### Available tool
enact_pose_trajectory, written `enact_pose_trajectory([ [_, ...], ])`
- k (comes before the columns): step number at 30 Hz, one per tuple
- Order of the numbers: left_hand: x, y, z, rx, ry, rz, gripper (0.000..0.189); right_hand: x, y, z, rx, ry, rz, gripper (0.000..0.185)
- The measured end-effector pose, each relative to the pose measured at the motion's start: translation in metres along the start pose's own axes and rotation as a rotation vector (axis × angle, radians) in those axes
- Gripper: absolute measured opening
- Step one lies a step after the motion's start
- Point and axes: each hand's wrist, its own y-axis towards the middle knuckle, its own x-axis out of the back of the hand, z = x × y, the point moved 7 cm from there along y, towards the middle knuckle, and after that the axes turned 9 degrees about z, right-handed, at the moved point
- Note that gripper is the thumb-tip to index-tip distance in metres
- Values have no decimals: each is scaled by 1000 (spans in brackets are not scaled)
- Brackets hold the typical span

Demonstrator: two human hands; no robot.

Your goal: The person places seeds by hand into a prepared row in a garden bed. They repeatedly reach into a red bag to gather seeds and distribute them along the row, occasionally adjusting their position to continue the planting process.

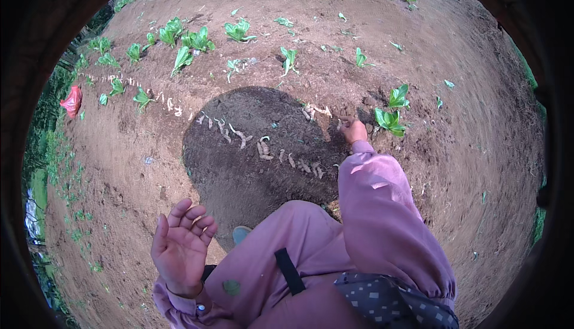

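Observation:
My right hand [353,130] reaches down to the brown soil, its fingers closed around a small pale rhizome piece [340,124]. Just left of it lies a small pile of knobbly rhizomes [309,111], ginger-like or turmeric-like. My left hand [183,244] is raised above the ground at the lower left, palm up, fingers apart, holding nothing. Between the hands, in my shadow, a row of rhizome pieces [263,149] lies on the soil, some with pale curved shoots. Leafy green plants [390,122] stand right of my right hand.
Another line of rhizomes [170,104] runs off to the upper left. Leafy green plants [236,30] stand scattered across the upper field. A red plastic bag [71,101] lies at the far left. My shoe [241,234] shows beside my knee.

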Motion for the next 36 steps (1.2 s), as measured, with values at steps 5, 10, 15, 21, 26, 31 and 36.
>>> enact_pose_trajectory([
  [5, -2, 4, -3, -11, -14, 40, 49, 41, -74, -50, -45, 605, -59, 27],
  [10, -8, 11, 8, 44, -36, 74, 49, -10, -147, -34, -11, 271, 21, 23],
  [15, -18, 17, 18, 72, -37, 107, 49, -67, -148, -13, 96, -8, 26, 16],
  [21, -20, 17, 21, 67, 23, 39, 49, -85, -162, -32, 163, -33, -97, 17],
  [26, -20, 24, 27, 82, 1, 46, 49, -92, -155, -32, 194, -10, -189, 19],
  [31, -24, 27, 28, 101, -6, 76, 50, -86, -163, -29, 171, 65, -122, 22],
  [36, -23, 24, 23, 89, -38, 93, 49, -36, -167, -10, 198, 192, -258, 18],
])
